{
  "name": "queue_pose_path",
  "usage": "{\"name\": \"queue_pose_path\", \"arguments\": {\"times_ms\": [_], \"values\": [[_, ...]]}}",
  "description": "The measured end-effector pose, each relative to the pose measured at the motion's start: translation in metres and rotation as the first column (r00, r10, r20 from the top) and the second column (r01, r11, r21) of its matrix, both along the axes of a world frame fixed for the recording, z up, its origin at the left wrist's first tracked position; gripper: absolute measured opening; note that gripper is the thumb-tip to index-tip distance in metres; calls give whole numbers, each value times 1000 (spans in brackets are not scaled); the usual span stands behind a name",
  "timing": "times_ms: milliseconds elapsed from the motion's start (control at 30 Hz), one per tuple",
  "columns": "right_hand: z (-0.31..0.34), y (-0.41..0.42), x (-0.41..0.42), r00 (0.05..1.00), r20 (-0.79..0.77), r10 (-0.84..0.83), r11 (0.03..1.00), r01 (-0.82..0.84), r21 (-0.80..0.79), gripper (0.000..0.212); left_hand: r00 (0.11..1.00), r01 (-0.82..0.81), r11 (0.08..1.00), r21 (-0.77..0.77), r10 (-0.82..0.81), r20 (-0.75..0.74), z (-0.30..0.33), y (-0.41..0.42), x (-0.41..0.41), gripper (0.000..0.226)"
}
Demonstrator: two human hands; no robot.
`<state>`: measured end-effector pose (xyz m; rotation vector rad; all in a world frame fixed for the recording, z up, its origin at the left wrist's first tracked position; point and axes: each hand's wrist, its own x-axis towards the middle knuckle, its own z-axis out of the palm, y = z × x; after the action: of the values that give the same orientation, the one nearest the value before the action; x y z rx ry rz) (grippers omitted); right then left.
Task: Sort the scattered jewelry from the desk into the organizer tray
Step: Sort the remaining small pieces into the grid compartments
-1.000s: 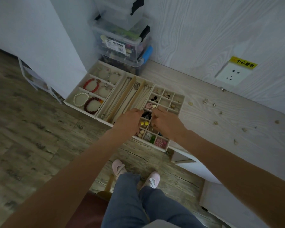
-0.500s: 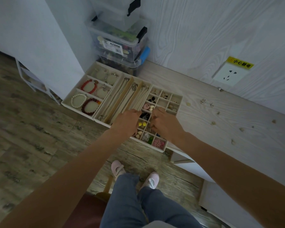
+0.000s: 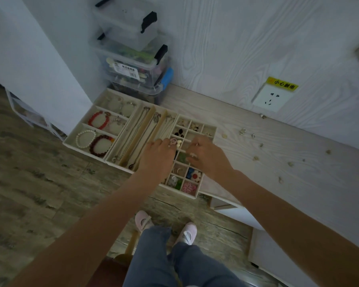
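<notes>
The cream organizer tray (image 3: 77,132) lies at the desk's left end, with bracelets on the left, necklaces in the middle and a grid of small compartments on the right. Both hands hover over that grid. My left hand (image 3: 158,157) reaches in, its fingertips beside a pink ring (image 3: 172,141). My right hand (image 3: 208,157) has curled fingers that seem to pinch a small shiny piece (image 3: 197,144). Several small jewelry pieces (image 3: 255,158) lie scattered on the pale desk (image 3: 236,121) to the right of the tray.
Stacked clear storage boxes (image 3: 133,65) stand behind the tray against the wall. A wall socket (image 3: 270,98) with a yellow label sits above the desk. The tray's front edge overhangs the desk above the wooden floor, where my legs and pink shoes (image 3: 186,233) show.
Both hands have crept a little farther back over the small compartments, so the left fingertips now reach the pink ring. The view has shifted slightly.
</notes>
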<state>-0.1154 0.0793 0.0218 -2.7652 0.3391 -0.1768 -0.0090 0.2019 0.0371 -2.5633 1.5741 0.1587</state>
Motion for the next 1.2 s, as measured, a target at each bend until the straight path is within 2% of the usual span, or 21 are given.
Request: {"name": "queue_pose_path", "arguments": {"times_ms": [100,200,300,400,533,633,700,833,933,1067,1200], "values": [[-3,-23,-14,988,11,-155,985,153,80,14,998,32,998,-52,-35,-56,5,-18,-4,37],[-9,-47,-28,921,-37,-387,912,389,133,26,995,23,996,-87,-31,-95,2,-32,-5,36],[-19,-68,-35,877,-147,-457,867,477,145,38,983,-29,996,-85,13,-185,-1,-43,1,45],[-30,-79,-34,869,-266,-418,868,469,167,44,960,-112,992,-59,93,-262,-2,-45,8,51],[-41,-81,-26,889,-174,-424,882,448,142,23,947,-123,992,-19,112,-300,-6,-43,12,52],[-35,-82,-18,866,-172,-469,865,490,107,18,934,-145,989,-21,130,-334,-6,-43,15,53],[-32,-83,-16,866,-195,-461,878,477,43,17,930,-144,989,-23,127,-345,-7,-43,17,54],[-28,-79,-15,891,-282,-357,930,311,-194,20,917,-134,990,-38,109,-384,-8,-42,20,54],[-27,-78,-13,903,-305,-301,938,223,-265,25,915,-106,992,-63,73,-396,-9,-42,21,53],[-24,-80,-12,901,-314,-300,946,239,-218,25,903,-119,988,-99,66,-424,-8,-44,21,51],[-25,-84,-17,877,-269,-399,913,407,-28,16,886,-136,988,-77,87,-455,-8,-50,20,48]]}}
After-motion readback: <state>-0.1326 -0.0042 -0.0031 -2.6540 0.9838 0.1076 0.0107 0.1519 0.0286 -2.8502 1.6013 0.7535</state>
